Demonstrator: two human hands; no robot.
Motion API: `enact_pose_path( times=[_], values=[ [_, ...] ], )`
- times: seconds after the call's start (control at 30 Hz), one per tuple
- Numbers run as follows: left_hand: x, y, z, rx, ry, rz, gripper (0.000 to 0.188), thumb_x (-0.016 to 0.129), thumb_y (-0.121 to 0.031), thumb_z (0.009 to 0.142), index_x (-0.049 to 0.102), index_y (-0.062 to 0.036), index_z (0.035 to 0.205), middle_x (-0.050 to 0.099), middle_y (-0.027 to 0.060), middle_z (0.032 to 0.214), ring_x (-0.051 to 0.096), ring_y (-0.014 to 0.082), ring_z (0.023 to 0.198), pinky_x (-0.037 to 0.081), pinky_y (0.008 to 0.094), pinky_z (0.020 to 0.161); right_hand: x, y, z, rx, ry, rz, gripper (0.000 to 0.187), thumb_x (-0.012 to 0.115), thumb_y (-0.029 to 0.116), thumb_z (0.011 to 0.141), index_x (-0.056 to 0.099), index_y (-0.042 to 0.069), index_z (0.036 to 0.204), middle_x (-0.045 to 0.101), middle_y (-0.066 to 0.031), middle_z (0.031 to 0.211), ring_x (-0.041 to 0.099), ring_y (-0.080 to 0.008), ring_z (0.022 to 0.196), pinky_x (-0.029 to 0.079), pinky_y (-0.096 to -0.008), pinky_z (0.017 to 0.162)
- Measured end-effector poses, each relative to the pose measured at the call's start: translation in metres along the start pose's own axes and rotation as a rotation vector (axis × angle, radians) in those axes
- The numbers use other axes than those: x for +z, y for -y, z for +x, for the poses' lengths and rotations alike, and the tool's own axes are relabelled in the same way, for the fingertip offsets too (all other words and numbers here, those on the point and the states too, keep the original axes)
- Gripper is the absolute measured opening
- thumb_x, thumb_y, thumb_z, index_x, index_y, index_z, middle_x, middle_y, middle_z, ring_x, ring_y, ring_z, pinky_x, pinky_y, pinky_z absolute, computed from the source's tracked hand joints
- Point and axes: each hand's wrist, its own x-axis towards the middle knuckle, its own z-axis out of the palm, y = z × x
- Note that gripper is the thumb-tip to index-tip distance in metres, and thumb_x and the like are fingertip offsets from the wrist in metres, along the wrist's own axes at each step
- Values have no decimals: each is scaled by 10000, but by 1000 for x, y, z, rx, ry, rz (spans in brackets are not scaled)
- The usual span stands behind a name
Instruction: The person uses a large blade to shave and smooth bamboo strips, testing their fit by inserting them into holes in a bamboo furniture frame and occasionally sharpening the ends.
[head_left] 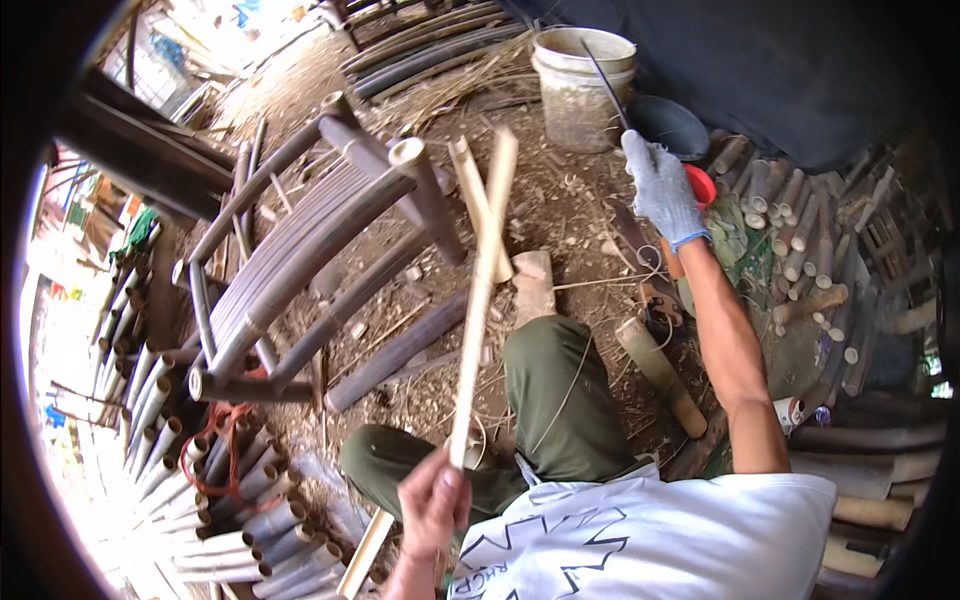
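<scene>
My bare left hand (435, 500) is closed round the lower end of a long pale split-bamboo strip (476, 330). The strip slants up and away, its far end slightly blurred and in front of another split bamboo piece (470, 190). Out to the right, my right hand (662, 190), in a grey knitted glove, grips a long, thin, dark blade-like tool (606, 88). Its handle is hidden in the glove, and its tip reaches across the mouth of a white bucket (575, 105). The two hands are far apart.
A bamboo chair-like frame (345, 235) lies on the littered dirt floor at left. Beside the gloved hand are a red container (700, 186) and a dark basin (668, 125). Cut bamboo poles (800, 215) are piled right, with more bundles (270, 520) at lower left.
</scene>
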Motion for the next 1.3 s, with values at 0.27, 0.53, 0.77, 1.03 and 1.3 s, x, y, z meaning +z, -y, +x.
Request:
enact_pose_path(
  times=[0.27,0.53,0.77,1.03,1.3],
  values=[
    [-4,-43,145,535,-25,7,183,608,-117,1000,675,-49,1155,578,21,1126,508,81,964,424,236,821,87,113,-129,350,802,749,391,683,422,940,677,31,934,539,24,573,514,-83,438,433,-251,401],
    [31,-23,96,-168,357,-490,540,445,-276,1063,322,10,1504,629,186,1189,696,288,944,598,379,779,101,110,-83,329,435,834,272,731,328,904,699,57,897,583,10,626,533,-78,476,470,-250,441],
    [30,-11,68,-73,-122,-23,351,606,-203,1015,617,8,1296,617,-5,811,434,24,516,316,175,437,70,87,-104,-418,348,-270,539,612,591,913,611,59,828,595,-107,668,652,-248,660,510,-405,556],
    [38,4,62,-23,-174,151,335,590,-170,1026,617,-11,1320,586,-35,828,461,17,641,376,184,551,74,62,-134,-552,376,-425,473,681,564,851,584,102,824,614,-122,677,651,-329,622,497,-452,568],
    [24,32,-6,-13,-143,365,339,581,-22,978,616,12,1314,604,47,822,537,88,724,435,225,627,42,40,-65,-432,245,-620,521,589,592,918,637,77,851,677,-177,725,679,-347,658,528,-447,600]
  ],
)
